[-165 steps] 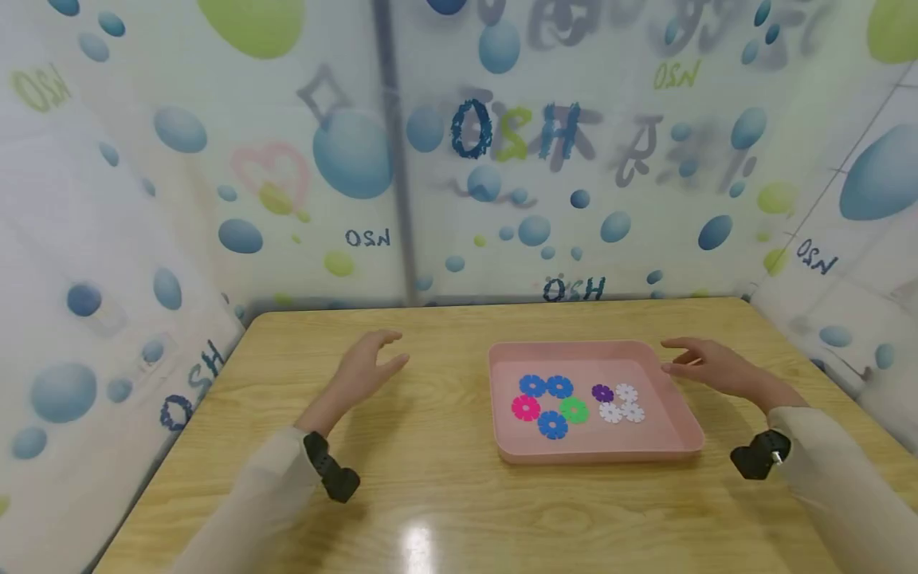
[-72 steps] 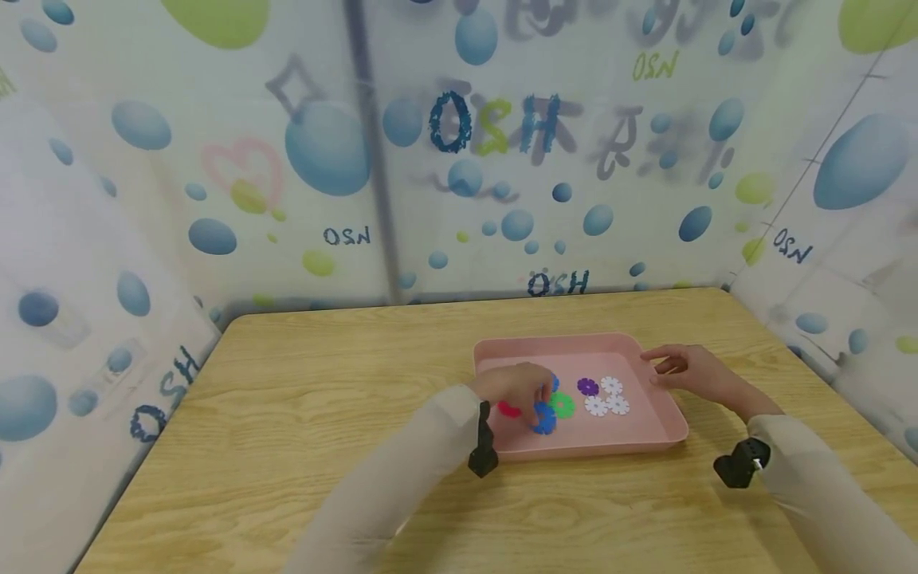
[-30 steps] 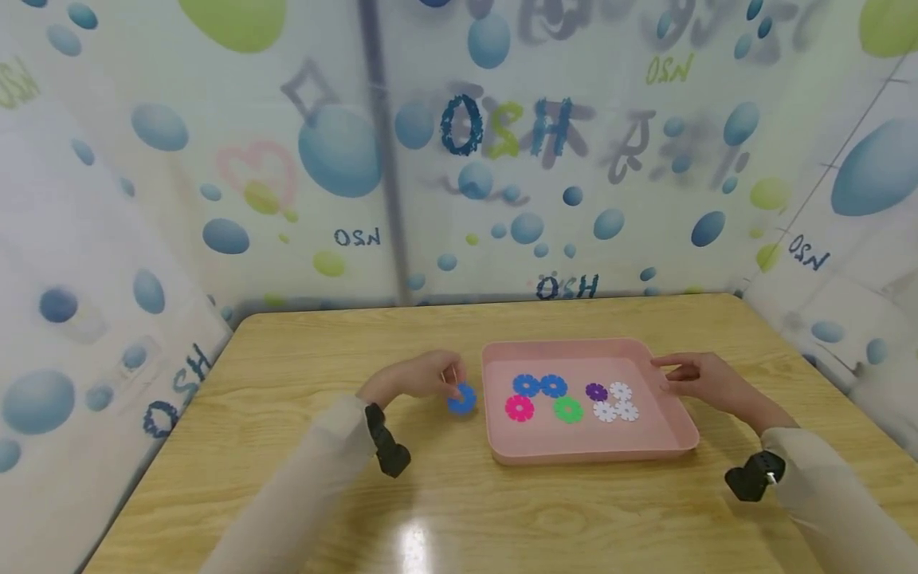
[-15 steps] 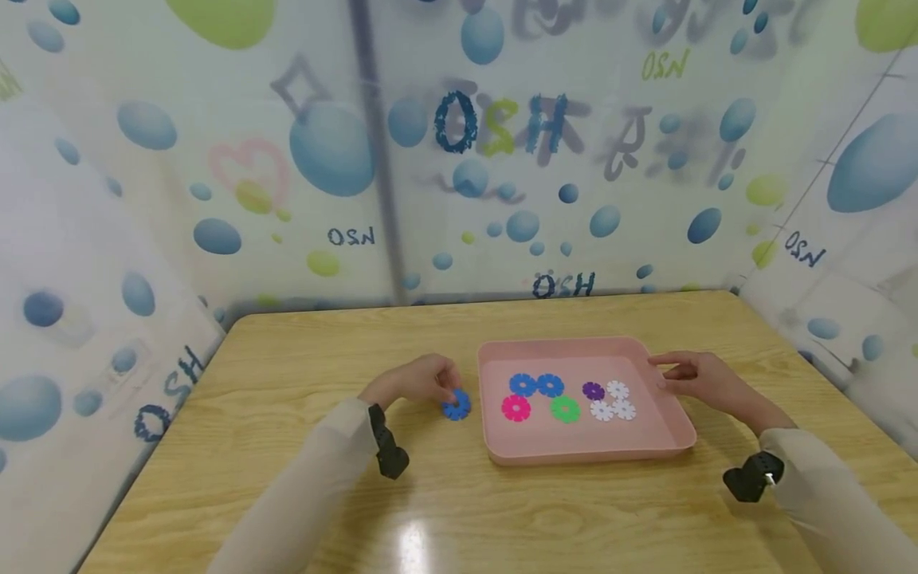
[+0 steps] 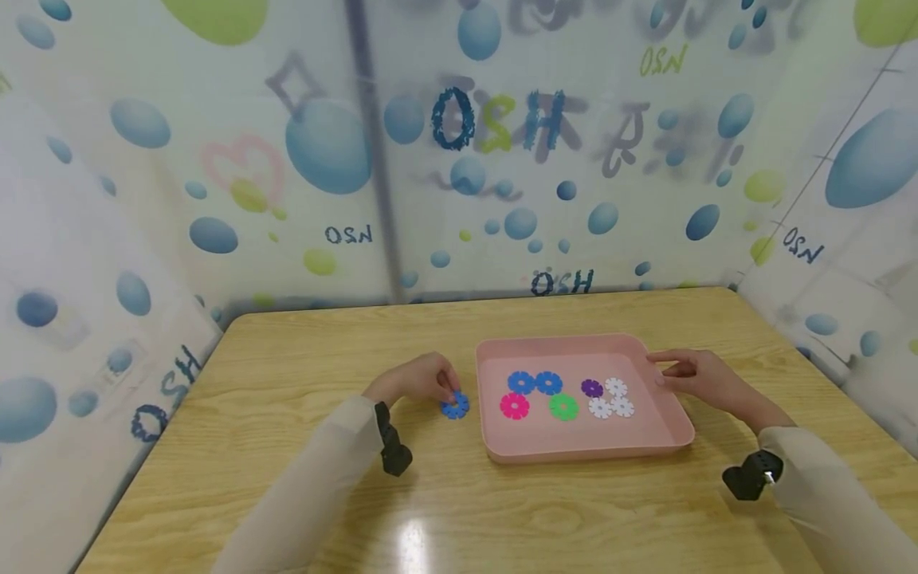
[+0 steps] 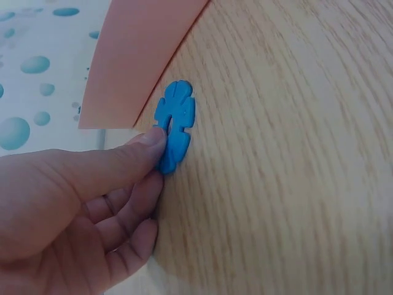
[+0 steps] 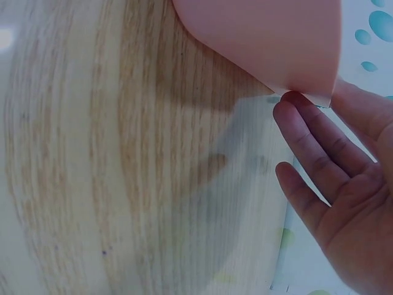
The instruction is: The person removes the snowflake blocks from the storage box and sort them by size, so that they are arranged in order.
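My left hand [image 5: 419, 378] pinches a blue flower-shaped disc [image 5: 455, 405] beside the pink tray [image 5: 574, 453], close over the wooden table. In the left wrist view the disc [image 6: 178, 120] stands tilted, with the thumb on its near side. My right hand [image 5: 703, 379] is at the tray's right wall; in the right wrist view its thumb passes behind the rim and its fingers [image 7: 304, 132] lie along the outside. Inside the tray are two blue discs [image 5: 534, 383], a pink one [image 5: 515, 406], a green one [image 5: 564, 406], a purple one [image 5: 591, 388] and several white ones [image 5: 612, 399].
The wooden table [image 5: 344, 343] stretches out around the tray. At its back and both sides hang pale curtains [image 5: 402, 191] printed with blue and green bubbles. A bright light reflection shows near the table's front.
My left hand reached into the tray, took a blue disc and carried it out to the tray's left, then lowered it a little. The right hand has stayed by the tray's right wall.
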`<control>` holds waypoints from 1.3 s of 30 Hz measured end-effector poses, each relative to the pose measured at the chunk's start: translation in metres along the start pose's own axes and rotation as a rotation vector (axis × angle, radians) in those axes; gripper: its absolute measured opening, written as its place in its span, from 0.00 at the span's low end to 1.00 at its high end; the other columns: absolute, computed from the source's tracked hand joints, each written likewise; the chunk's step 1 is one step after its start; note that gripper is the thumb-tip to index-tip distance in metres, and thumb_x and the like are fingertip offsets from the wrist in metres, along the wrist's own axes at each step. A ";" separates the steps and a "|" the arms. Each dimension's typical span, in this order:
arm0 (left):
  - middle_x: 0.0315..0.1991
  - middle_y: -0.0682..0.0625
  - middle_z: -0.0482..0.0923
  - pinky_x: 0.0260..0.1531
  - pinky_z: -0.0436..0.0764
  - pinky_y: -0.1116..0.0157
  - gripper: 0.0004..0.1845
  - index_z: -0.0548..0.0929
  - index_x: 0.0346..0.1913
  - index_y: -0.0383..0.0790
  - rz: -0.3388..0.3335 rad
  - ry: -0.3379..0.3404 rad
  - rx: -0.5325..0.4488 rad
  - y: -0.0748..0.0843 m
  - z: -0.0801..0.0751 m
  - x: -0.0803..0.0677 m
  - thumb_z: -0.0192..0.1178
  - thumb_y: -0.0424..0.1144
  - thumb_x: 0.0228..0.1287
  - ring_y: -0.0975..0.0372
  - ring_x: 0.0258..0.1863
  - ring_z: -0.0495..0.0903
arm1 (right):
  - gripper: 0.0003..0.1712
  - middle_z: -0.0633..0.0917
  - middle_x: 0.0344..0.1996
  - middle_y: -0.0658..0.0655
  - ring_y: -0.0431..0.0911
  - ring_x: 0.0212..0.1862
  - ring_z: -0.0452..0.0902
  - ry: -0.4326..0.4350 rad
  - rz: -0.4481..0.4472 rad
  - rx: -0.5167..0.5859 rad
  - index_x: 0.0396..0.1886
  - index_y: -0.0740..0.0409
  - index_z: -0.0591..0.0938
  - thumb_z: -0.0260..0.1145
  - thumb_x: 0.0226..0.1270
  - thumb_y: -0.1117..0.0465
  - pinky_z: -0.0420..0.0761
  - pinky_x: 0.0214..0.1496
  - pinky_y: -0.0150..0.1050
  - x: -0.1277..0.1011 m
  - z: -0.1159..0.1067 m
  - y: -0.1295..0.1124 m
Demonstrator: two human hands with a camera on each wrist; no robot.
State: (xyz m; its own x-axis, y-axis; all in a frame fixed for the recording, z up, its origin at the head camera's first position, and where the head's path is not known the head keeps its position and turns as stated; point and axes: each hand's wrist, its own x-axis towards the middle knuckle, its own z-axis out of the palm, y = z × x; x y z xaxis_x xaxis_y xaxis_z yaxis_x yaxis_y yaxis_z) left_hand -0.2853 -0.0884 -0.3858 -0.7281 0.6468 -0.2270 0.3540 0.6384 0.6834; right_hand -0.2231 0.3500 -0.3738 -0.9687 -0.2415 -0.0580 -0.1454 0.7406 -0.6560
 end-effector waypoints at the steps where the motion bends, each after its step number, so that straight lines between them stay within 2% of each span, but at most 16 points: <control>1: 0.29 0.49 0.80 0.33 0.77 0.70 0.05 0.82 0.35 0.30 -0.003 -0.001 0.006 0.001 0.000 0.000 0.64 0.26 0.55 0.65 0.29 0.77 | 0.28 0.74 0.53 0.74 0.60 0.48 0.77 -0.001 0.002 0.001 0.60 0.68 0.71 0.63 0.64 0.58 0.79 0.43 0.45 0.000 0.000 0.000; 11: 0.29 0.49 0.80 0.33 0.77 0.69 0.05 0.82 0.35 0.30 -0.008 0.008 -0.010 -0.001 0.002 0.001 0.64 0.26 0.54 0.65 0.29 0.77 | 0.28 0.74 0.53 0.74 0.60 0.47 0.77 -0.001 0.003 0.012 0.61 0.68 0.70 0.62 0.65 0.59 0.80 0.43 0.44 0.000 0.001 0.002; 18: 0.31 0.50 0.79 0.35 0.76 0.68 0.05 0.81 0.36 0.33 -0.026 0.016 0.016 0.000 0.002 -0.001 0.64 0.30 0.57 0.64 0.31 0.76 | 0.28 0.74 0.53 0.73 0.60 0.48 0.77 0.002 0.010 0.006 0.61 0.67 0.71 0.62 0.65 0.58 0.79 0.43 0.45 0.000 0.002 0.004; 22: 0.34 0.51 0.79 0.36 0.76 0.66 0.06 0.82 0.39 0.36 -0.054 0.040 0.052 0.010 -0.001 -0.003 0.63 0.33 0.58 0.63 0.33 0.76 | 0.28 0.74 0.53 0.73 0.59 0.47 0.77 0.005 0.013 0.008 0.61 0.67 0.71 0.62 0.65 0.57 0.79 0.43 0.45 0.000 0.003 0.005; 24: 0.34 0.51 0.79 0.35 0.76 0.66 0.07 0.82 0.40 0.36 -0.038 0.056 0.071 0.017 -0.004 -0.003 0.63 0.33 0.59 0.62 0.33 0.76 | 0.28 0.74 0.53 0.73 0.59 0.47 0.77 0.007 0.016 0.010 0.61 0.67 0.71 0.62 0.65 0.57 0.80 0.42 0.44 0.000 0.003 0.005; 29: 0.33 0.49 0.79 0.33 0.76 0.68 0.08 0.81 0.40 0.33 0.075 0.079 0.084 0.033 -0.010 0.000 0.62 0.33 0.59 0.62 0.32 0.76 | 0.28 0.74 0.53 0.74 0.59 0.47 0.77 0.015 0.013 0.022 0.61 0.67 0.71 0.63 0.65 0.57 0.80 0.42 0.43 0.000 0.003 0.006; 31: 0.32 0.49 0.78 0.34 0.75 0.68 0.08 0.80 0.40 0.33 0.092 0.085 0.076 0.039 -0.010 0.004 0.62 0.34 0.60 0.61 0.32 0.75 | 0.28 0.74 0.53 0.74 0.59 0.47 0.78 0.020 0.006 0.025 0.61 0.67 0.71 0.63 0.65 0.58 0.80 0.42 0.43 0.000 0.003 0.007; 39: 0.34 0.51 0.77 0.38 0.75 0.66 0.10 0.80 0.44 0.35 0.064 0.079 0.067 0.061 -0.005 0.020 0.61 0.35 0.62 0.59 0.36 0.74 | 0.27 0.75 0.52 0.73 0.57 0.46 0.78 0.033 -0.009 0.024 0.60 0.68 0.71 0.63 0.65 0.59 0.80 0.41 0.42 0.000 0.004 0.009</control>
State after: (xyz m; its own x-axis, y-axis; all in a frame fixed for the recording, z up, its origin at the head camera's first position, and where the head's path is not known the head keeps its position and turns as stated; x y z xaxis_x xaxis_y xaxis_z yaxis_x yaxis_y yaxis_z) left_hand -0.2813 -0.0385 -0.3456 -0.7461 0.6536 -0.1272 0.4374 0.6251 0.6465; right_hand -0.2238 0.3544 -0.3823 -0.9735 -0.2270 -0.0279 -0.1493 0.7230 -0.6745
